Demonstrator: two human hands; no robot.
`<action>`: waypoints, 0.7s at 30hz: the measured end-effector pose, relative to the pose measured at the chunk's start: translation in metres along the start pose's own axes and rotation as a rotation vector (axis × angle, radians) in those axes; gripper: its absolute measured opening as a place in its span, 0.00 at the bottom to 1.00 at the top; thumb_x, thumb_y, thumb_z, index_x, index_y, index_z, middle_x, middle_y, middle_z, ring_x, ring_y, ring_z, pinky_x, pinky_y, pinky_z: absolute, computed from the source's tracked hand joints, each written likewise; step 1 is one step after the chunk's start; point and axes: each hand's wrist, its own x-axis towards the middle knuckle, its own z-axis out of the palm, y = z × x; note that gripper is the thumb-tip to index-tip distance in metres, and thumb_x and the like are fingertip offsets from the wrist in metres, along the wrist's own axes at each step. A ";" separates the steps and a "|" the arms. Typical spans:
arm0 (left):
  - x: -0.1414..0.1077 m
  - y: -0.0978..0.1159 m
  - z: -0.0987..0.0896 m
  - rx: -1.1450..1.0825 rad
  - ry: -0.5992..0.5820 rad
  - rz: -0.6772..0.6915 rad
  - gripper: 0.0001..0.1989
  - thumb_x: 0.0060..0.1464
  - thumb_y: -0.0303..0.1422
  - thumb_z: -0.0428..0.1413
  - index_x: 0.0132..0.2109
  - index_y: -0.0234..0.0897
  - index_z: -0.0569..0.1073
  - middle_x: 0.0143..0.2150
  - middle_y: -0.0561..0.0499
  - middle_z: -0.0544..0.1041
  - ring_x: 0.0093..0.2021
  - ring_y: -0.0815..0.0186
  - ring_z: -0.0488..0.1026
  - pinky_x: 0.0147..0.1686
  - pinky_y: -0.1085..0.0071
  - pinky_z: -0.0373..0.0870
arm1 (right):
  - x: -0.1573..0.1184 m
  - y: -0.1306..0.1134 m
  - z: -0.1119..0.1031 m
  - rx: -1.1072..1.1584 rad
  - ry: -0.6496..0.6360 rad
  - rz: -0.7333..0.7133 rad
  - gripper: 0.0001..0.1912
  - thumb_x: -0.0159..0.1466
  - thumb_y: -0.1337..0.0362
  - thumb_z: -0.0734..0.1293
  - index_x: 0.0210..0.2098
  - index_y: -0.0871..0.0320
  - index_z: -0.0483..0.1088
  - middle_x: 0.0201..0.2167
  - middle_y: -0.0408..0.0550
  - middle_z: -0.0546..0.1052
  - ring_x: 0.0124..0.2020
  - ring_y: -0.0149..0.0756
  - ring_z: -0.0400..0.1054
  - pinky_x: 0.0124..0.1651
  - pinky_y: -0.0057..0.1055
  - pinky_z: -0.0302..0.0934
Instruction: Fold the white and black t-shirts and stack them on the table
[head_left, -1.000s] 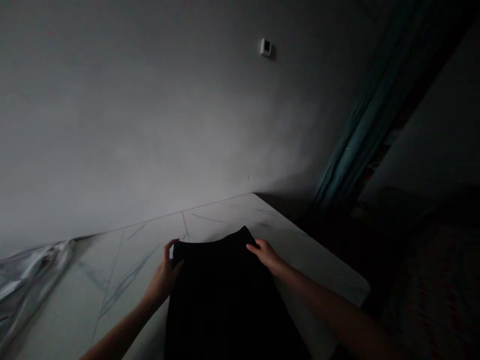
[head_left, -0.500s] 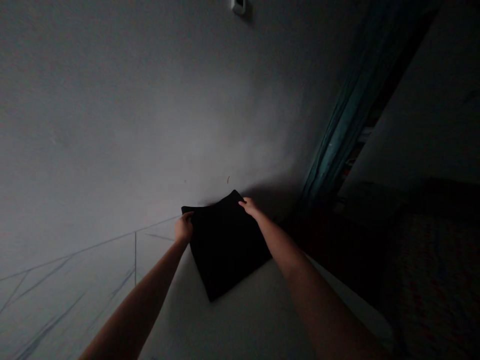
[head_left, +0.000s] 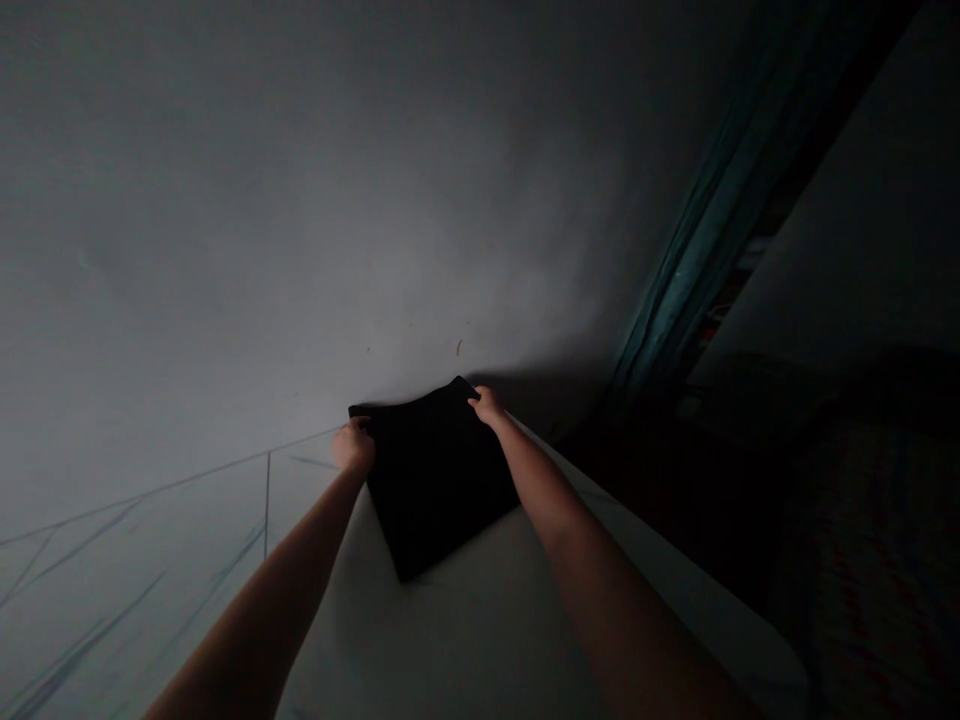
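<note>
Both hands hold a black rectangular piece [head_left: 435, 480] that looks like thick cloth; in this dim light I cannot tell what kind of article it is. My left hand [head_left: 355, 446] is closed on its far left corner. At the far right corner, my right hand [head_left: 487, 404] pinches the edge between thumb and fingers. Between the hands the far edge dips and curves in front of the wall. The near left corner points toward me, low over the white surface [head_left: 450, 640]. My right forearm covers part of the right side.
A grey wall [head_left: 300, 220] rises behind the white marble-patterned surface [head_left: 187, 560], whose right edge slants toward me and ends in a rounded corner. To the right hang a teal curtain [head_left: 675, 280] and, lower down, a dark patterned cloth [head_left: 870, 580]. The floor between is very dark.
Both hands and the black piece have shifted a little left and up in the picture. The camera view has also moved slightly, and more of the surface's right edge shows.
</note>
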 end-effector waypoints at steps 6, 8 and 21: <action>-0.009 0.000 -0.019 0.070 -0.016 0.010 0.18 0.60 0.28 0.49 0.57 0.34 0.71 0.51 0.37 0.79 0.54 0.51 0.75 0.51 0.61 0.69 | -0.014 -0.001 -0.009 -0.042 0.026 0.049 0.17 0.64 0.63 0.69 0.51 0.61 0.72 0.50 0.57 0.78 0.55 0.44 0.71 0.53 0.32 0.63; -0.026 0.004 -0.028 0.117 -0.059 0.023 0.24 0.61 0.33 0.51 0.63 0.34 0.64 0.52 0.35 0.78 0.54 0.50 0.75 0.51 0.59 0.69 | -0.025 0.004 -0.021 -0.063 0.029 0.073 0.16 0.64 0.61 0.69 0.48 0.64 0.74 0.49 0.62 0.78 0.53 0.48 0.72 0.51 0.33 0.63; -0.180 -0.001 -0.073 -0.024 -0.572 0.166 0.26 0.49 0.30 0.60 0.57 0.38 0.72 0.43 0.45 0.82 0.46 0.53 0.78 0.44 0.62 0.72 | -0.149 0.097 -0.082 -0.243 -0.028 -0.096 0.12 0.62 0.65 0.68 0.46 0.56 0.72 0.41 0.50 0.79 0.46 0.43 0.75 0.49 0.36 0.67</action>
